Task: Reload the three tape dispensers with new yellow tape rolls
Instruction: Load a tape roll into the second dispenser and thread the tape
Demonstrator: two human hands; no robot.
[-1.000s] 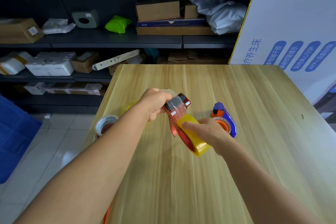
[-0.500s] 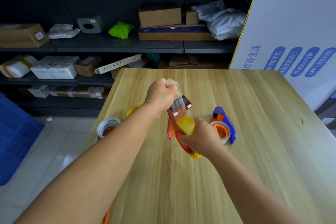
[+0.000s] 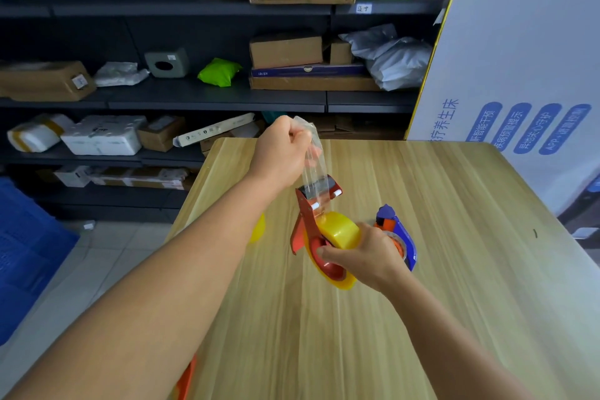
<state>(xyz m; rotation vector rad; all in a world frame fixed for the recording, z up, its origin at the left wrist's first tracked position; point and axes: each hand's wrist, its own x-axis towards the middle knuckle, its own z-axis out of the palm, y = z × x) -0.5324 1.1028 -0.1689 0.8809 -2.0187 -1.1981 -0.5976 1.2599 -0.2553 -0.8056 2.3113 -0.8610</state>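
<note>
A: Where is the red plastic tape dispenser [image 3: 308, 221]?

B: Held above the middle of the pale wooden table [image 3: 454, 269], its cutter end pointing to twelve o'clock. A glossy yellow tape roll [image 3: 341, 232] sits on its hub.

A: And the hands?

B: The right hand [image 3: 367, 256] grips the roll and dispenser, fingers curled round them. The left hand [image 3: 282, 153], at eleven o'clock from the dispenser, is a closed fist pinching the clear strip of tape [image 3: 313, 169], which runs taut from the cutter up to the fist.

A: Anything else nearby?

B: A blue plastic dispenser with an orange hub [image 3: 401, 237] lies on the table at three o'clock, just behind the right hand. A second yellow roll [image 3: 258, 227] peeks out past the left forearm at nine o'clock. An orange-red piece [image 3: 186, 380] shows at the near edge under that arm; I cannot tell what it is.
</note>
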